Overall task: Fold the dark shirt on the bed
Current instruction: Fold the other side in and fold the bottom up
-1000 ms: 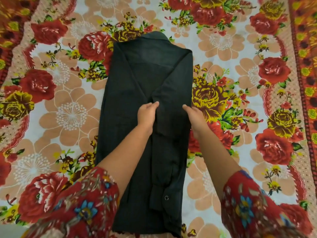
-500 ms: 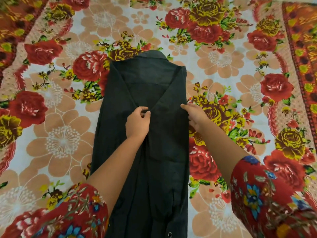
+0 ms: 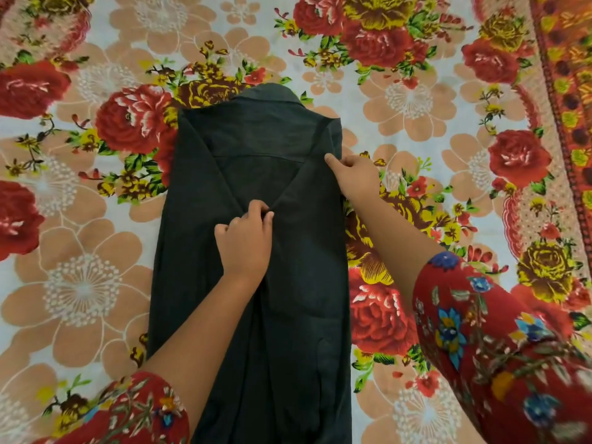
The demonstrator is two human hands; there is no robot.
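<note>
Shirt [image 3: 198, 251] is pinched by left hand [image 3: 245, 245] and right hand [image 3: 355, 177], fingers [image 3: 256, 209] curled; uneven tugging may skew folds.

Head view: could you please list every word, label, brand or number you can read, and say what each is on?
None: no words, labels, brands or numbers can be read. The shirt is plain dark cloth with no tag in view; the bedsheet bears only flower prints.
</note>
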